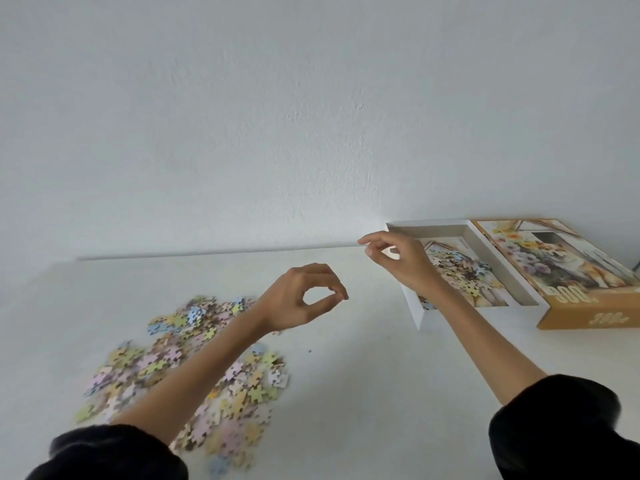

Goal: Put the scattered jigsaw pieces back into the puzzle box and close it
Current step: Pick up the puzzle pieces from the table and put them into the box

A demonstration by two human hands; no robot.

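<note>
A loose heap of pastel jigsaw pieces (194,362) lies on the white table (363,393) at the left. The open white puzzle box (414,306) stands at the back right with several pieces (460,275) inside on a printed picture. My left hand (298,299) hovers above the heap's right edge, thumb and fingertips pinched into a ring; no piece shows between them. My right hand (398,261) hangs over the box's left rim, fingers loosely curled and apart, nothing seen in it.
The orange box lid (561,271) with a flower picture lies face up right of the box, touching it. A white wall (311,133) rises directly behind the table. A tiny dark speck (310,350) lies between the heap and the box.
</note>
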